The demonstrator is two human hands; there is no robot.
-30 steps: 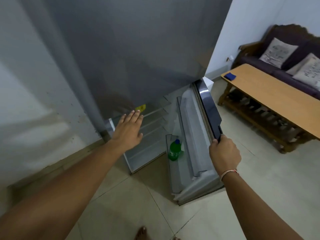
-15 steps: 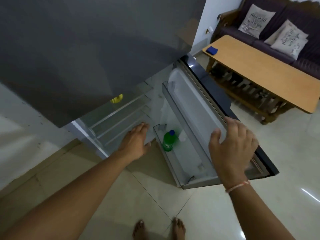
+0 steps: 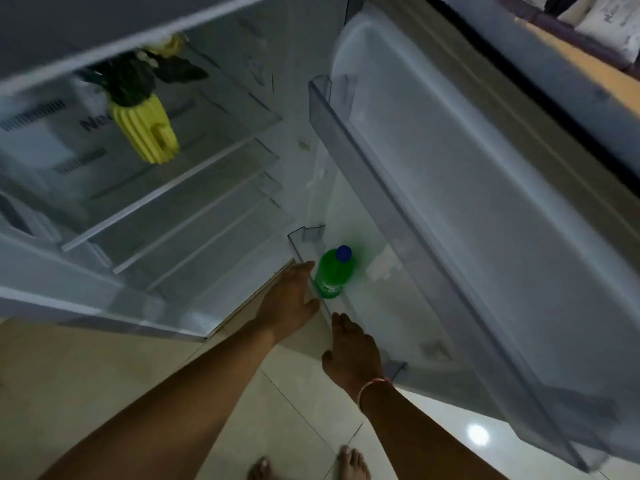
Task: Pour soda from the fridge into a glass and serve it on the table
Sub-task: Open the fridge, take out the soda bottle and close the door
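The fridge door [image 3: 485,209] stands wide open. A green soda bottle [image 3: 333,274] with a blue cap stands upright in the lowest door bin [image 3: 304,242]. My left hand [image 3: 289,301] is open, its fingertips at the bin's clear front wall just left of the bottle, not holding it. My right hand [image 3: 351,353] is open too, fingers stretched toward the same bin wall below the bottle. No glass is in view.
Inside the fridge, a yellow pot with a dark plant [image 3: 147,128] hangs over several glass shelves [image 3: 180,199]. A wooden table edge [image 3: 585,60] and sofa cushions [image 3: 609,22] show at top right. My bare feet [image 3: 346,464] stand on pale floor tiles.
I have bent closer to the fridge. My right hand left the door's edge and came down beside the lowest bin. My left hand moved right, up to the bottle.
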